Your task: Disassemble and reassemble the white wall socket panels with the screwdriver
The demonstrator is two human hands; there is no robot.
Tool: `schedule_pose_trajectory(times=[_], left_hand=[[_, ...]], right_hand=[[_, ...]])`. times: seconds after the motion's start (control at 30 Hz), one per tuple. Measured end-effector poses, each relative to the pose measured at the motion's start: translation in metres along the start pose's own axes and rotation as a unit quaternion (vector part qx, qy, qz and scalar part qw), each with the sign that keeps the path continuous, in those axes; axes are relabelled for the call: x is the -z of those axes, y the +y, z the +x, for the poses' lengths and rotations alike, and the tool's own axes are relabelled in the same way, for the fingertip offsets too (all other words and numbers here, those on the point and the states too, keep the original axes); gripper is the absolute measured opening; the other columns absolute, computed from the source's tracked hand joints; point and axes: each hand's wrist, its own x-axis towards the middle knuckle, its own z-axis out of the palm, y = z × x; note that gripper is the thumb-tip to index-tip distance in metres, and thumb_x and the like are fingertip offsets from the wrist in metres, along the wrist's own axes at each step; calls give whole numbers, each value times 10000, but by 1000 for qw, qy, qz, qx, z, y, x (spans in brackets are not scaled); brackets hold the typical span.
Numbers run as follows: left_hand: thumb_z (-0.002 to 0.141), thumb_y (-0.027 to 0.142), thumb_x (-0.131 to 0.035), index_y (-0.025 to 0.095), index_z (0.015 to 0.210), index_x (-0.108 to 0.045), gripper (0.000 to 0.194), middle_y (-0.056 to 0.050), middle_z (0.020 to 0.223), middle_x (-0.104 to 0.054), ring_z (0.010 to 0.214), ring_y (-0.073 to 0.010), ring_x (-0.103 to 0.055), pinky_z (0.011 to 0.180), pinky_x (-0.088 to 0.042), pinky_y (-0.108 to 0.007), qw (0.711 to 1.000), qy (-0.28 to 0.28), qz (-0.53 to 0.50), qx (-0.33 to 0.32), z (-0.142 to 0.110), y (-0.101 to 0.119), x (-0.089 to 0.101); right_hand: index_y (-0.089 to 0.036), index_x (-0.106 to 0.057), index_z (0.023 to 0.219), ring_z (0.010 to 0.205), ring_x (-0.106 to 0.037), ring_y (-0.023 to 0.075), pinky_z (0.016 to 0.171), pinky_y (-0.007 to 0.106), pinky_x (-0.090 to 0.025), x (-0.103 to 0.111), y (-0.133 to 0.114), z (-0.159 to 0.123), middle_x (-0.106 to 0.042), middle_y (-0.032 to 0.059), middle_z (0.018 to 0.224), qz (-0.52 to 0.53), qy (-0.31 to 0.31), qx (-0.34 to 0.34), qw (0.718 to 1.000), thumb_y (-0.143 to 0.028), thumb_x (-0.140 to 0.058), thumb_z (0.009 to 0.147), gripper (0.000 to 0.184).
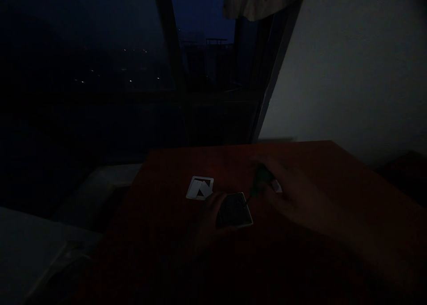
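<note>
My left hand [213, 214] grips a dark, square box-like piece with a pale rim [235, 210] by its left side, fingers at the far edge and thumb at the near one. In my right hand [283, 191] is a screwdriver with a green handle [262, 178], the fingers wrapped round it. Its thin shaft slants down to the left, and the tip is at the dark piece's right part; whether it touches a screw is too dark to tell. Just beyond my left hand lies a white square frame [190, 193] with pale flat pieces [202, 188] on it.
Everything rests on a reddish-brown table [160, 180]. A dark window [133, 109] stands behind it, with cloth [263, 0] hanging at the top. To the right is a pale wall [350, 74]. The room is very dim.
</note>
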Motion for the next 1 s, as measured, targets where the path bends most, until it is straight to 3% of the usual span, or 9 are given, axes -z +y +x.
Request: schedule_pose_trajectory(times=[0.2, 0.3, 0.37, 0.43, 0.6, 0.8, 0.93, 1.0], left_hand=[[768, 448, -712, 231, 1408, -325, 779, -116, 1475, -328, 1340, -308, -333, 1095, -315, -477, 1000, 1, 1, -4, -1, -3, -1], [754, 442, -725, 240, 1397, -342, 775, -107, 1461, -350, 1331, -307, -346, 1089, -325, -469, 1000, 6, 2, -11, -1, -5, -2], [742, 441, -734, 245, 1391, -351, 778, -106, 1441, -378, 1315, -308, -368, 1082, -332, -471, 1000, 10, 5, -20, 0, -5, -2], [738, 440, -738, 242, 1394, -346, 790, -110, 1440, -379, 1311, -313, -371, 1081, -329, -479, 1000, 11, 11, -19, 0, -5, -2], [743, 448, -733, 225, 1390, -355, 782, -123, 1448, -368, 1319, -320, -361, 1083, -328, -486, 1000, 6, 15, -5, 0, 2, 1], [750, 428, -727, 231, 1404, -333, 789, -121, 1465, -346, 1332, -317, -344, 1087, -321, -487, 1000, 8, 12, -5, -1, -2, -1], [731, 412, -750, 240, 1401, -339, 805, -121, 1462, -349, 1329, -323, -345, 1093, -304, -499, 1000, 14, 16, -8, -1, -4, -3], [736, 400, -748, 235, 1395, -344, 790, -118, 1456, -360, 1320, -310, -361, 1088, -318, -480, 1000, 10, 15, -9, -1, -3, -1]], right_hand=[[-212, -569, 1141, 743, -686, 233, 619, 333, -524, -3, 5, 1, -715, 75, 928, -82, 27, -47, 995, -486, -507, 886, 380], [-232, -481, 1285, 989, -653, 226, 799, 346, -527, -1, 4, -2, -664, 87, 1152, 12, 16, -5, 1000, -341, -426, 935, 371], [-247, -382, 1379, 1102, -603, 209, 888, 341, -501, 0, 4, -3, -606, 80, 1269, 69, 11, 24, 997, -249, -421, 917, 464], [-253, -374, 1387, 1050, -627, 210, 854, 337, -517, -1, 5, -3, -627, 77, 1233, 71, 5, 18, 997, -252, -468, 894, 503], [-233, -529, 1236, 809, -686, 223, 698, 338, -540, -3, 8, 1, -709, 67, 978, -12, 21, -52, 998, -382, -519, 889, 378], [-245, -393, 1359, 1006, -643, 203, 813, 315, -519, 0, 7, -2, -643, 72, 1187, 54, 5, -4, 999, -270, -441, 919, 443], [-215, -507, 1254, 735, -680, 242, 625, 347, -523, -2, 5, 1, -709, 74, 934, -82, 11, -67, 994, -437, -469, 910, 412], [-189, -467, 1307, 722, -681, 256, 605, 356, -516, -3, 4, 1, -714, 87, 904, -102, 12, -71, 992, -416, -428, 925, 445]])
